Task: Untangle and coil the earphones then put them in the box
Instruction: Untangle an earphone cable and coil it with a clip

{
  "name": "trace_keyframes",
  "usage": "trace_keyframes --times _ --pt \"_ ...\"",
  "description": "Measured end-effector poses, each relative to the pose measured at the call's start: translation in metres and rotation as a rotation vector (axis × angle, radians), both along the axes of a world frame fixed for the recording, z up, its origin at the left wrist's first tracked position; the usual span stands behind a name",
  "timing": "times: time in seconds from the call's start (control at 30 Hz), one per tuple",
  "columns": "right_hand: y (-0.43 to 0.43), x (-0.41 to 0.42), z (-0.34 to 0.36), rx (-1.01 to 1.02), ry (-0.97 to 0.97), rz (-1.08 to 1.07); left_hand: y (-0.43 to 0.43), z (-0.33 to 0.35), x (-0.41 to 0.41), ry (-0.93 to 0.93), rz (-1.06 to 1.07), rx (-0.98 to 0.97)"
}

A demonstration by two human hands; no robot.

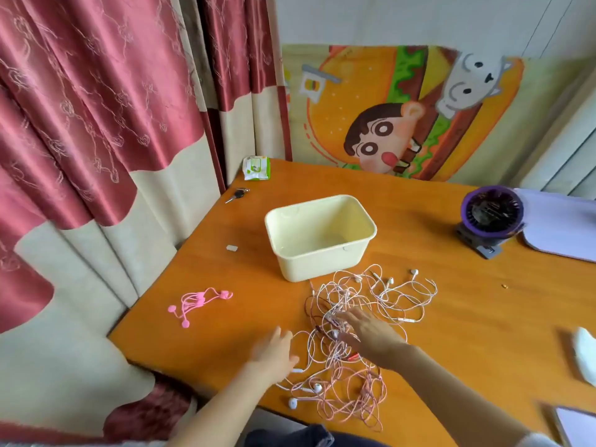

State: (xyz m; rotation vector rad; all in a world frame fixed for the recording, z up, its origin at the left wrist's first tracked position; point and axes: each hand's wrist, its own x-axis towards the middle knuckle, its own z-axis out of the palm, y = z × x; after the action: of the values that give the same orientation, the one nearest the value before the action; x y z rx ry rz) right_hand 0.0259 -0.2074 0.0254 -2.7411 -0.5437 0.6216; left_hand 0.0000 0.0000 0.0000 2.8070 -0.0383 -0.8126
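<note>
The tangle of white and pale pink earphone cables (358, 321) sprawls across the near middle of the orange wooden table (467, 317). Its lowest loops lie close to the near edge, and its top loops reach just in front of the cream rectangular plastic box (309, 262). The box stands upright with nothing showing inside it.

The right hand (371, 333) lies flat on the heart of the knot, fingers spread and straight. The left hand (274, 353) sits at the tangle's left fringe, fingers stretched forward and a little blurred, so I cannot tell if it touches a cable.

A bright pink earphone set (200, 303), bunched up, lies well apart to the left, near that table edge. Orange wood shows between it and the left hand, and a wider stretch runs right of the tangle.

A purple desk fan (491, 214) and a lilac mat (561, 224) sit at the far right. Some keys (237, 194) and a green-and-white packet (256, 168) lie at the far corner by the red and cream curtain (96, 124).
</note>
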Motion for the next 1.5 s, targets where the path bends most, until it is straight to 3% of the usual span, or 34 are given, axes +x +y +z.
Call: trace_keyframes --times 0.13,0.4,0.57,0.67,0.8,0.93,1.17,1.3,1.4,1.5 --pt "0.003 -0.013 -0.014 -0.095 0.112 0.028 0.002 -0.011 -0.005 -0.017 -0.023 0.035" --pt "-0.001 -0.02 -0.024 -0.268 0.071 -0.03 0.016 -0.02 -0.007 -0.005 0.031 -0.062" --pt "0.028 -0.017 -0.001 -0.348 -0.107 -0.075 0.027 -0.006 0.0 -0.054 0.094 -0.236" --pt "0.052 -0.01 0.013 -0.053 -0.186 0.002 0.029 0.015 0.014 -0.076 0.095 -0.49" --pt "0.085 -0.001 0.027 0.442 0.167 -0.214 0.032 0.043 0.031 -0.008 0.207 -0.794" --pt "0.093 0.008 0.039 0.67 0.287 -0.342 0.042 0.062 0.038 0.022 0.345 -0.979" --pt "0.08 0.02 0.035 0.548 0.288 -0.39 0.084 0.073 0.056 -0.192 0.353 -0.907" --pt "0.075 0.025 0.033 0.432 0.213 -0.44 0.107 0.073 0.066 -0.193 0.359 -0.786" --pt "0.086 0.027 0.043 0.513 0.158 -0.508 0.113 0.065 0.063 -0.197 0.193 -0.581" --pt "0.106 0.028 0.059 0.664 0.16 -0.518 0.104 0.055 0.053 -0.441 -0.021 -0.445"
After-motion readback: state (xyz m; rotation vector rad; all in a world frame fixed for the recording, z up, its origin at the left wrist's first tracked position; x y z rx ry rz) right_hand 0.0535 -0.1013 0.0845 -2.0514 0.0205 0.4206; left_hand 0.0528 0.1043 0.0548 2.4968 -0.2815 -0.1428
